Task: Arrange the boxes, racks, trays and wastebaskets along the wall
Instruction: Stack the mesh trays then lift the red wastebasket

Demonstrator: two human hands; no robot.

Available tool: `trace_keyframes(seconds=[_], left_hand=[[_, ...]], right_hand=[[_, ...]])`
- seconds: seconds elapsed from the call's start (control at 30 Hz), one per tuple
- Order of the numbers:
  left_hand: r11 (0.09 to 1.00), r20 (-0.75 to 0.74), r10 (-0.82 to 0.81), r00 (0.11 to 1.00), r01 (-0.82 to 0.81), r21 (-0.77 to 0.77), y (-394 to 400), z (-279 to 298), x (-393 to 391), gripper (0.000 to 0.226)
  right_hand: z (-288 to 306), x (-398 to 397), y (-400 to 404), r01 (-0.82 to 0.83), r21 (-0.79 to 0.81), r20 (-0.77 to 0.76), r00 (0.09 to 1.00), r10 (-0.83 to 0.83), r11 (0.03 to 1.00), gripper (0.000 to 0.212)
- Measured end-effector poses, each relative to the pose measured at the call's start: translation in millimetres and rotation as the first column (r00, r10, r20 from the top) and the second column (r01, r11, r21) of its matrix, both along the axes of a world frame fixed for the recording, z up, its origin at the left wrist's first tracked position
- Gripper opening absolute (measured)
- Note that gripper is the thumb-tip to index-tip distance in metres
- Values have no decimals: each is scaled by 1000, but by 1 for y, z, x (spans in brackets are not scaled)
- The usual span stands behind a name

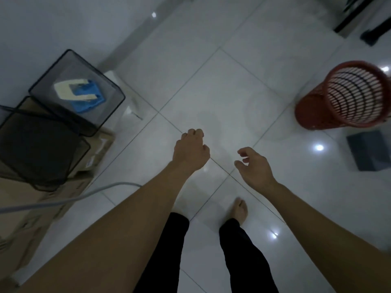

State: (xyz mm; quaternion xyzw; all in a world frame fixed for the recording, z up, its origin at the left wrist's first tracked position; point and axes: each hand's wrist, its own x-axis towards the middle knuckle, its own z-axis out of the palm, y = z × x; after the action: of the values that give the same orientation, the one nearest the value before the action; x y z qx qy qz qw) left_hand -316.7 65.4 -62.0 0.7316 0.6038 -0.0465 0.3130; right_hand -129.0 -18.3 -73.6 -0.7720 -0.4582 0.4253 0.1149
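Meanwhile, both empty: left hand (191, 150) loosely curled, right hand (255, 164) relaxed, over floor tiles (222, 92). Red wastebasket (347, 95) far right (standing alone); black mesh wastebaskets (76, 92) on cardboard boxes (93, 159) by wall.

Tiled floor (232, 85) under red wastebasket (338, 98), boxes (31, 197).

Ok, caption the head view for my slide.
Both hands, left hand and right hand, hang empty over the tiled floor between black mesh wastebaskets on cardboard boxes and a red plastic wastebasket.
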Motion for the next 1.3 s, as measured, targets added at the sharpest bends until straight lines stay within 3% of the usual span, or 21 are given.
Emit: trace_keyframes(seconds=[0.37,0.77,1.0,1.3], left_hand=[[968,-75,-247,966,250,32,-18,9,152,41],[925,-85,-371,925,377,59,-21,-4,298,43],[921,-11,-386,922,386,49,-4,-24,370,43],[947,28,-319,947,320,-22,70,-66,451,50]], right_hand=[[11,142,-72,257,51,-24,966,-256,965,29],[6,275,-111,469,57,-28,883,-468,881,35],[-18,330,-91,502,49,-10,865,-502,863,44],[-55,403,-11,526,19,25,850,-526,850,55]])
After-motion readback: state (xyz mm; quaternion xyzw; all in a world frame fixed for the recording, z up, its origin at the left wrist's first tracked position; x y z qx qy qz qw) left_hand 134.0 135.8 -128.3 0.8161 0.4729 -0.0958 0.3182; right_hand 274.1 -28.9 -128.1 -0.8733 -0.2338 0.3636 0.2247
